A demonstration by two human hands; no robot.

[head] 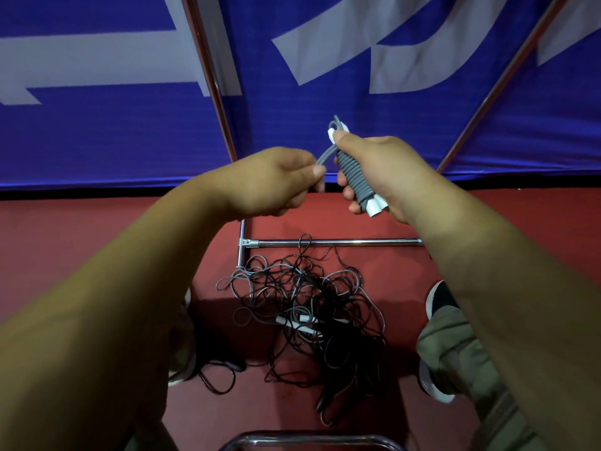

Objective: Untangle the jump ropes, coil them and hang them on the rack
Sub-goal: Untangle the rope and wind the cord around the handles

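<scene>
Grey jump rope (353, 173), wound round its white handles (375, 207), is being gripped by the right hand (388, 177); its loose end is being pinched by the left hand (276, 183), apparently to secure the coil. Tangled ropes (309, 314) are being left on the floor (97, 239) under the rack rail (341, 243).

Ahead of you a big blue banner (123, 135) fills the whole upper view, finely ribbed across its surface. Broad white shapes (328, 43) sweep over it, too large and cropped to read. Along its lower edge runs a thin black strip (97, 193), and right below that you meet the red floor (81, 229), smooth and matte. The light is dim here, colours muted, and a soft dark shadow (218, 310) lies on the floor beneath you. At the very bottom edge a curved chrome rail (312, 438) glints
</scene>
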